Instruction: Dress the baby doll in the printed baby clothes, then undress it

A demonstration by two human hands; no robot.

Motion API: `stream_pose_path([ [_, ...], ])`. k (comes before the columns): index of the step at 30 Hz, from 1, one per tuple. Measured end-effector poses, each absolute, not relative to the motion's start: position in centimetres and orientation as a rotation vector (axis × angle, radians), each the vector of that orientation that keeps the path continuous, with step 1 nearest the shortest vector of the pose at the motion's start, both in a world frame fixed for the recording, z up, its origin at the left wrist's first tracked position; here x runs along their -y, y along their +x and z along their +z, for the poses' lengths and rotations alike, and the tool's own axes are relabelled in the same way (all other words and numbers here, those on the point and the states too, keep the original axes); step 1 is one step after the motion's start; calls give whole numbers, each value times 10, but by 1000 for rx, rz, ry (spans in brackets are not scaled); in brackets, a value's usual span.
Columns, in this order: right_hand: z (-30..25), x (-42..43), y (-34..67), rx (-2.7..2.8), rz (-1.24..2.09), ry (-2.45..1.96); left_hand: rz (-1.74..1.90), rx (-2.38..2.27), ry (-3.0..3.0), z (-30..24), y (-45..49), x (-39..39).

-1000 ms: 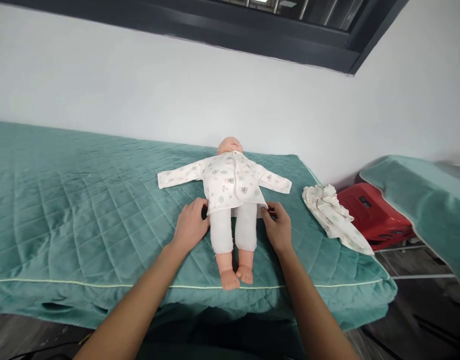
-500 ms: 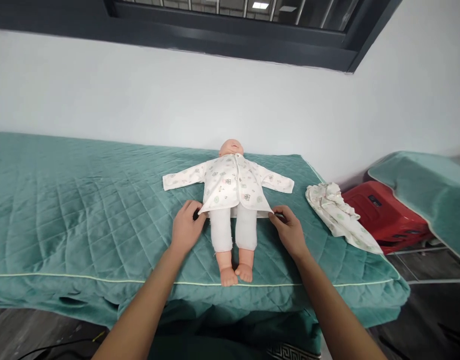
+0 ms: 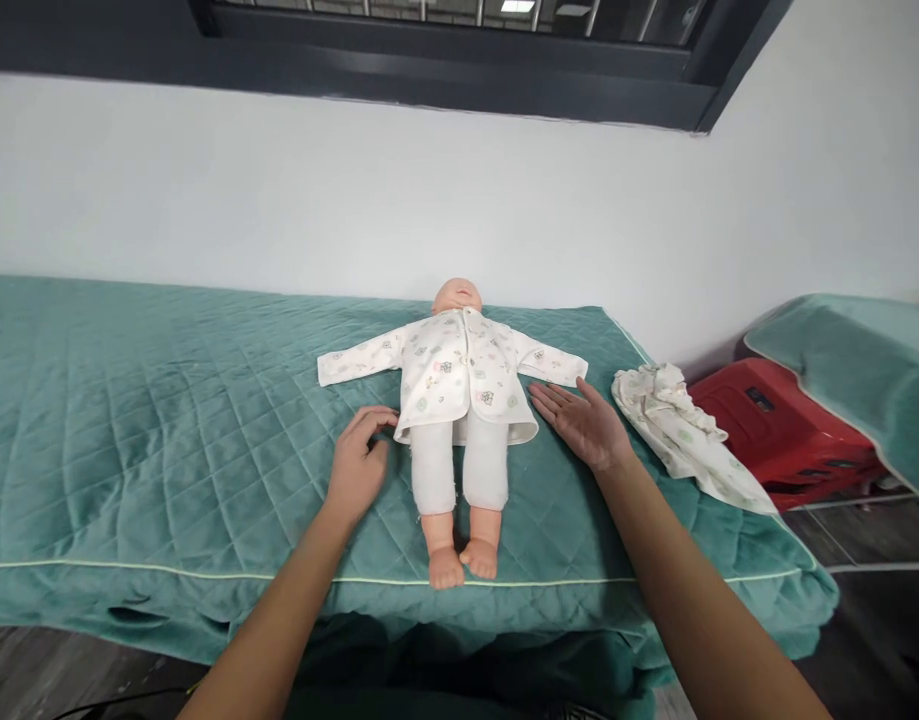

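A baby doll [image 3: 459,295] lies on its back on the green quilted cover, head toward the wall and bare feet at the front edge. It wears a white patterned baby jacket [image 3: 444,365], closed at the front, sleeves spread out to both sides, over white cloth legs [image 3: 433,468]. My left hand [image 3: 359,460] rests at the jacket's lower left corner, its fingers loosely bent and reaching to the hem. At the right side of the jacket, my right hand [image 3: 585,425] lies palm up with fingers stretched out, the fingertips close to the jacket's edge.
A crumpled white patterned cloth [image 3: 684,435] lies at the right end of the green quilted cover [image 3: 166,430]. Beyond that end stands a red plastic stool [image 3: 781,420], partly under another green cover [image 3: 856,350]. A white wall [image 3: 279,200] with a dark window frame [image 3: 459,75] rises behind.
Both hands have let go of the jacket's hem corners. My right hand has turned palm up and moved up along the jacket's side; my left hand's fingers have loosened.
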State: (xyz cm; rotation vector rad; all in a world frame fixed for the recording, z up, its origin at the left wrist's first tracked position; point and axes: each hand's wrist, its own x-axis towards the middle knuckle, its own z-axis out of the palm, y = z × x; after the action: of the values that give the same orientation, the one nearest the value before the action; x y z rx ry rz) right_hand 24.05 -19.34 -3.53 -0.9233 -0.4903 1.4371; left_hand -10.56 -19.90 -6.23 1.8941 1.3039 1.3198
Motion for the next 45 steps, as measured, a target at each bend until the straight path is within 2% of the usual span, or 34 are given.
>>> stream_pose_path([
  [4,-35,158,244,309,1525,-783,1291,-1401,1895,-64,-106,198],
  [13,-42,122,262,263,1309,-585,1220,-1438,1976,-62,-103,199],
  [19,-47,111,285,189,1143,-684,1185,-1431,1969,-61,-103,200],
  [26,-52,103,293,239,1096,-751,1144,-1479,1955,-60,-103,201],
  [32,-49,119,288,467,342,-1127,1190,-1542,1813,-60,-101,201],
  [34,-49,128,277,530,265,-1132,1208,-1544,1727,-61,-101,200],
  [37,-53,140,251,738,372,-1194,1202,-1463,1568,-59,-100,197],
  [40,-60,146,226,981,707,-1334,1219,-1315,1293,-52,-98,192],
  [45,-57,153,203,837,1058,-1247,1179,-998,811,-35,-81,171],
])
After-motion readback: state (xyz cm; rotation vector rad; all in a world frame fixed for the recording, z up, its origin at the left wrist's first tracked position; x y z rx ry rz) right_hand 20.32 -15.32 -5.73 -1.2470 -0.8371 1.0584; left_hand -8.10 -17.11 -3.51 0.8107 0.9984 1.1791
